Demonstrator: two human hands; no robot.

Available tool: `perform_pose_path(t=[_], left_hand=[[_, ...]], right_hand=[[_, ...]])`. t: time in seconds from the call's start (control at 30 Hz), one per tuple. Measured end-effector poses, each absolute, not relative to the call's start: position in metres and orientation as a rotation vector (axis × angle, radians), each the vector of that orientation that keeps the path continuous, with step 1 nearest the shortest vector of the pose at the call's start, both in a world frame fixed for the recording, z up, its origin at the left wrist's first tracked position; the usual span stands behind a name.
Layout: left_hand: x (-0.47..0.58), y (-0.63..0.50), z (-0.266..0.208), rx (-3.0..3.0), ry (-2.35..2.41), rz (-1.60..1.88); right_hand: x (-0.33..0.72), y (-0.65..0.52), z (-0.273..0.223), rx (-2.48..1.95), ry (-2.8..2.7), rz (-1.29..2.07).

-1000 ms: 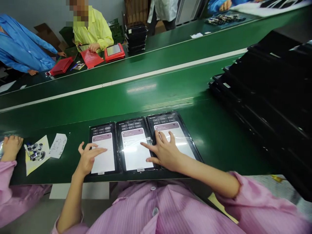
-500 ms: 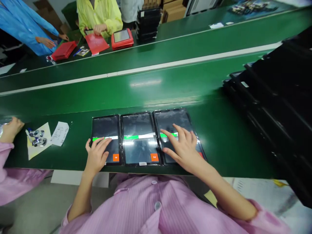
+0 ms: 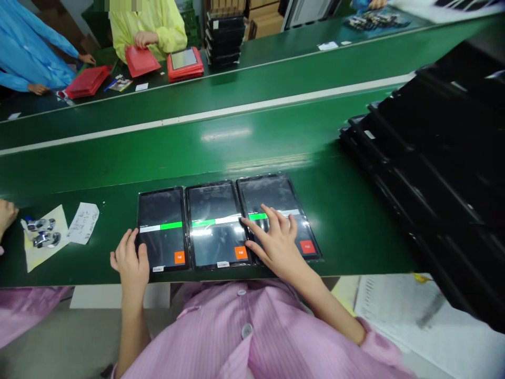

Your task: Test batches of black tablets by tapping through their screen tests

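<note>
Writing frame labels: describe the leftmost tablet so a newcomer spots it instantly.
At the near edge of the long green workbench, find the person's bare left hand. By that hand lies the flat black rectangular tablet, leftmost of three. Its thin on-screen bar is white left, green right; the middle tablet and right tablet show green left.
</note>
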State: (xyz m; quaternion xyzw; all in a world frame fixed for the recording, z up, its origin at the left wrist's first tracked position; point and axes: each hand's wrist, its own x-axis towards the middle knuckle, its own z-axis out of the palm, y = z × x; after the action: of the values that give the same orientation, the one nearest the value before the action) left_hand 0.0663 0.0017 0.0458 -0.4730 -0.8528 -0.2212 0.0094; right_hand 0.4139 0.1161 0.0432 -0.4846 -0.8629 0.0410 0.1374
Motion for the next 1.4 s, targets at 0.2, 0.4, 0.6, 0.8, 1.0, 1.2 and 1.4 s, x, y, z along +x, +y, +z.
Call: perform_pose_path(t=[0.2, 0.4, 0.6, 0.8, 1.0, 1.2, 1.4], left_hand=[[0.067, 0.006, 0.047, -1.513, -2.671, -0.652], [0.072, 0.017, 0.054, -1.630, -2.613, -0.580], [0.066, 0.057, 0.072, -1.983, -2.439, -0.334], [0.080, 0.148, 0.081, -2.258, -2.298, 0.000], [0.083, 0.180, 0.076, -2.307, -2.368, 0.136], [0.071, 0.164, 0.080, -2.324, -2.318, 0.301], [0.081, 0.166, 0.072, -2.256, -2.325, 0.385]], right_hand=[[0.408, 0.122, 0.041, -1.402, -2.497, 0.148], [0.466, 0.133, 0.038, -1.651, -2.246, 0.076], [0.507, 0.136, 0.031, -1.724, -2.187, 0.133], [0.517, 0.174, 0.024, -1.555, -1.966, 0.398], [0.508, 0.234, -0.008, -1.452, -1.359, 0.928], [0.504, 0.230, -0.019, -1.466, -1.217, 0.938], [0.505, 0.227, -0.019, -1.521, -1.153, 0.883]])
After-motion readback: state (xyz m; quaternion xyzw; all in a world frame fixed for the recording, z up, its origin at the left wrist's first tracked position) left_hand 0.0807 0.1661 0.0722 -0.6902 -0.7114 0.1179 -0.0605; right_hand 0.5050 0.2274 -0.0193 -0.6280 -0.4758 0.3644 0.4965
